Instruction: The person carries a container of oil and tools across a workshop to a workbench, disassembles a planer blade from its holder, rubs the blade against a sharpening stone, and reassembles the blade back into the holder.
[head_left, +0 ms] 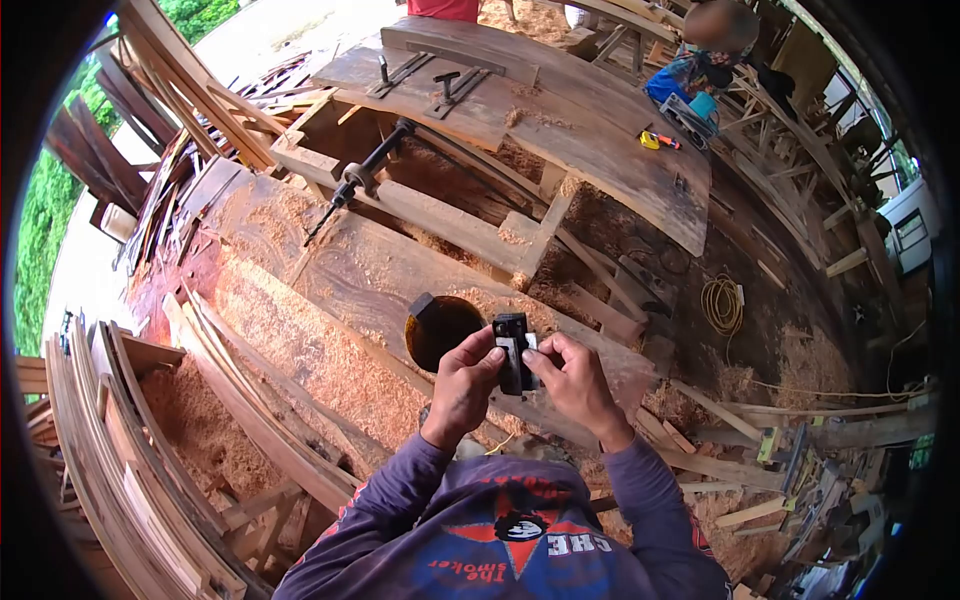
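Observation:
Close to my body, both hands hold a small black metal block point(511, 330) with pale silvery plates on its face. My left hand point(465, 388) pinches its left side, the thumb lying on one plate. My right hand point(580, 385) grips the right side with thumb and fingers at another silvery piece. The block's exact kind cannot be made out. Just beyond my left hand stands a round dark container point(440, 345), brownish inside, with a dark angular block point(424, 306) at its rim.
Sawdust covers the wooden bench point(400, 260). A black spindle with a drill bit point(330, 215) lies across its frame. Clamps point(448, 86), a tape measure point(651, 140) and a circular saw point(690, 120) are farther off. A yellow cord point(722, 305) lies coiled right; another person point(700, 65) is beyond.

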The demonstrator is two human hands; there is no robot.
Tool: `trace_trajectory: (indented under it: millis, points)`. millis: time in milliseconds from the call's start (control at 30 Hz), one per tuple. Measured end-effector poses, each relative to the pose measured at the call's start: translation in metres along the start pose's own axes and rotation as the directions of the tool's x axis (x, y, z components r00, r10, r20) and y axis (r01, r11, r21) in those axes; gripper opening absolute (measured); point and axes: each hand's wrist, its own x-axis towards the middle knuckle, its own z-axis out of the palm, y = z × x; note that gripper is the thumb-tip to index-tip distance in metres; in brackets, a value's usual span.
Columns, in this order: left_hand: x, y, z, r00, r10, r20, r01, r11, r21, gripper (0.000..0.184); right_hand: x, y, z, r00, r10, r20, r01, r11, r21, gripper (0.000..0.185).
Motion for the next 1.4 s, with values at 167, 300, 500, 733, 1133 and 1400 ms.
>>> trace_trajectory:
  millis: [167,300,500,733,1133,1400]
  points:
    - [0.003,0.0,-0.023,0.993,0.086,-0.076,-0.077,0.99,0.118,0.039,0.002,0.002,-0.006,0.989,0.147,-0.012,-0.138,0.954,0.267,0.02]
    - [0.008,0.01,-0.043,0.997,-0.08,-0.011,0.08,0.995,-0.055,0.039,0.001,-0.011,-0.019,0.974,-0.214,-0.076,0.212,0.977,-0.029,0.01]
    - [0.016,0.01,-0.054,0.972,-0.201,0.118,0.218,0.964,-0.152,0.031,0.018,-0.021,-0.035,0.404,-0.793,0.456,0.874,0.188,-0.448,0.019]
    - [0.013,0.011,-0.037,0.986,-0.155,0.055,0.161,0.978,-0.136,0.031,0.026,-0.014,-0.03,0.452,-0.732,0.511,0.865,0.22,-0.451,0.02]
    - [0.016,0.009,-0.029,0.983,-0.167,0.081,0.178,0.972,-0.151,0.033,0.02,-0.007,-0.026,0.437,-0.728,0.528,0.866,0.182,-0.466,0.027]
    - [0.016,0.012,-0.017,0.978,-0.181,0.102,0.19,0.977,-0.095,0.035,0.011,-0.006,-0.037,0.461,-0.726,0.511,0.852,0.202,-0.482,0.027]
